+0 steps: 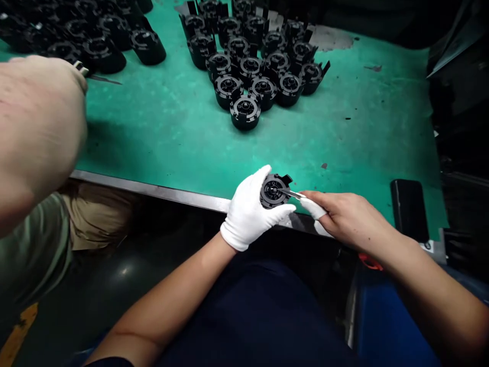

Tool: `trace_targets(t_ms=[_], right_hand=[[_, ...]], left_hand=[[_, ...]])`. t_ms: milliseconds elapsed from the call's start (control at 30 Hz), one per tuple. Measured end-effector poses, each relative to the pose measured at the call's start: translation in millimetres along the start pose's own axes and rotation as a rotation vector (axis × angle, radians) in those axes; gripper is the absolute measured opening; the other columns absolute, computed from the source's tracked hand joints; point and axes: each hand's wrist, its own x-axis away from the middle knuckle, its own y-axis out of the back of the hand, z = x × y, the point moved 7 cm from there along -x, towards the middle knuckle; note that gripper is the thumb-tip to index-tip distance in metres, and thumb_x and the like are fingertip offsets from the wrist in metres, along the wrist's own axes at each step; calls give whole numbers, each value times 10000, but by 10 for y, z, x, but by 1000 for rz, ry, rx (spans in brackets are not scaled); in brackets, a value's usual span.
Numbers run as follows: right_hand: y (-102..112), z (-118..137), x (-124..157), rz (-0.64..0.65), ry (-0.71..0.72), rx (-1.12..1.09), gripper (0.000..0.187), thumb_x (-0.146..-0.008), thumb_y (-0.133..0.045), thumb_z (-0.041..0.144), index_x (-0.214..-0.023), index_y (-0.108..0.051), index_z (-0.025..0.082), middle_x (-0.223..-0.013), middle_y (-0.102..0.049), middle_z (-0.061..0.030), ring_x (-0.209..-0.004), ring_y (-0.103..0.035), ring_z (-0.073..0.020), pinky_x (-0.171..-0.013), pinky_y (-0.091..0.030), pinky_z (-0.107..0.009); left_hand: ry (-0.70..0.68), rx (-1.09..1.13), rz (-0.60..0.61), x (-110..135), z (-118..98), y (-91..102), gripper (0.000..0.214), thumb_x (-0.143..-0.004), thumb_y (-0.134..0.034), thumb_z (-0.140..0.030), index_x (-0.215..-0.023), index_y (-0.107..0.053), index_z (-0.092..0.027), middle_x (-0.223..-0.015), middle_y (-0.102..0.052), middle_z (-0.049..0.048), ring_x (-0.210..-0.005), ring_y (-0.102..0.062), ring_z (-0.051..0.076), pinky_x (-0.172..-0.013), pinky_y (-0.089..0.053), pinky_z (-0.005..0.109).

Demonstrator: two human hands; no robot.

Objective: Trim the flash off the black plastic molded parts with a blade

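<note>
My left hand (252,209), in a white glove, is closed round a round black plastic part (273,189) held just over the table's front edge. My right hand (342,214) is bare except for white finger covers. It pinches a thin metal blade (292,193) whose tip rests on the face of the part. Both hands meet at the near edge of the green table (171,127).
Several matching black parts stand in a cluster (255,66) at the back centre, and another group (87,35) lies at the back left. A co-worker's forearm (38,127) reaches in from the left, holding a small tool. A black block (408,209) sits at the right edge.
</note>
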Motion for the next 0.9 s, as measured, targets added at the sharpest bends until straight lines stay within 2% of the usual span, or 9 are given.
trace_targets(t_ms=[133,333,500,567,633,700,767,900], right_hand=[[-72,56,102,21,-18,-52,460,-898,-472,164,-1327,-612,257,-1114,-765,-41,-931,-732,-256,-709,-510,-312],[-102,101,165,-128,-84,-64,460,-899,-471,171,-1322,-613,281,-1188,-742,-17,-969,-728,-275,-741,-531,-349],[-164,167,146,-61,-120,-121,459,-908,-458,167,-1334,-612,239,-1092,-768,-56,-889,-735,-270,-692,-523,-331],[-142,162,139,-10,-108,-231,437,-925,-460,191,-1317,-631,279,-1056,-776,-25,-885,-735,-248,-701,-521,-310],[-122,170,136,17,-80,-373,439,-920,-472,190,-1299,-644,330,-1110,-762,12,-962,-722,-224,-770,-523,-295],[-128,181,119,-37,-93,-533,455,-909,-472,175,-1298,-642,339,-1197,-732,22,-1072,-688,-211,-861,-513,-294],[-195,201,74,-150,-147,-710,449,-915,-472,190,-1327,-616,296,-1258,-702,-8,-1139,-654,-216,-918,-504,-308],[-365,247,-144,-338,-248,-938,449,-946,-468,271,-1385,-560,244,-1258,-690,-56,-1095,-658,-230,-903,-518,-346]], left_hand=[[-31,-22,-25,-4,-23,20,942,-712,-765,-663,-1436,-428,-164,-1444,-542,173,-1340,-531,325,-1151,-433,473],[-50,-24,-36,-2,-53,25,910,-722,-765,-649,-1422,-441,-165,-1418,-565,157,-1326,-545,304,-1153,-432,453],[-21,-14,-41,3,-35,22,920,-697,-773,-665,-1403,-466,-160,-1412,-571,159,-1314,-555,309,-1150,-437,442],[-5,-8,-41,-4,-24,17,920,-691,-780,-662,-1399,-474,-160,-1406,-576,157,-1307,-562,308,-1151,-437,439],[14,8,-40,-13,-14,7,916,-685,-790,-653,-1392,-481,-159,-1399,-582,154,-1307,-561,309,-1156,-432,441],[31,32,-41,-3,-15,2,920,-680,-801,-644,-1390,-480,-154,-1404,-575,155,-1323,-546,310,-1166,-420,446],[53,52,-39,52,-34,6,917,-722,-783,-620,-1425,-436,-146,-1456,-526,166,-1369,-499,308,-1184,-398,451],[111,-11,-16,339,-132,64,867,-886,-667,-484,-1543,-224,-132,-1594,-325,193,-1483,-334,299,-1225,-329,482]])
